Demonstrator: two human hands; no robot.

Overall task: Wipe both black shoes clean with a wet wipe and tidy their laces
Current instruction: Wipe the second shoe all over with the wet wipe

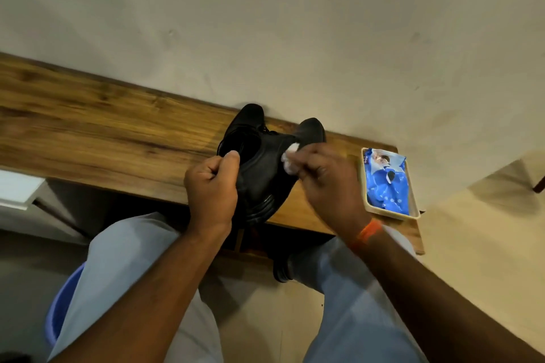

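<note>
A black shoe (264, 177) is tilted over the front edge of the wooden table (103, 127), its sole turned toward me. My left hand (212, 188) grips its heel, thumb at the rim of the opening. My right hand (327, 183) presses a crumpled white wet wipe (290, 158) against the shoe's side. Behind it stands the second black shoe (249, 119), partly hidden; a dark toe (311, 130) rises to its right, and I cannot tell which shoe it belongs to. Some lace shows between them.
A blue pack of wet wipes (386, 183) lies in a beige tray (364, 194) at the table's right end. The wall runs right behind the table. My knees in light trousers are below, a blue bucket (59, 312) to their left.
</note>
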